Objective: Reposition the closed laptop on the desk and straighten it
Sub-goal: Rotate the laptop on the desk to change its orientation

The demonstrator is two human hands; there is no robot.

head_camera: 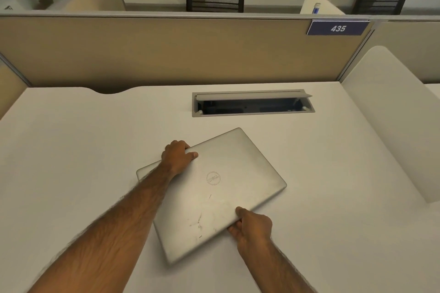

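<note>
A closed silver laptop (221,188) with a round logo on its lid lies on the white desk (71,150), skewed so its corners point away from the desk's edges. My left hand (178,156) grips its far left edge, thumb on the lid and fingers curled over the rim. At the near right edge, my right hand (252,226) holds the laptop with the thumb on top and the fingers underneath. That near right edge looks slightly raised off the desk.
An open cable tray (252,103) is sunk into the desk behind the laptop. A beige partition (166,50) with a blue "435" sign (338,28) closes the back. A white curved divider (390,112) stands at the right.
</note>
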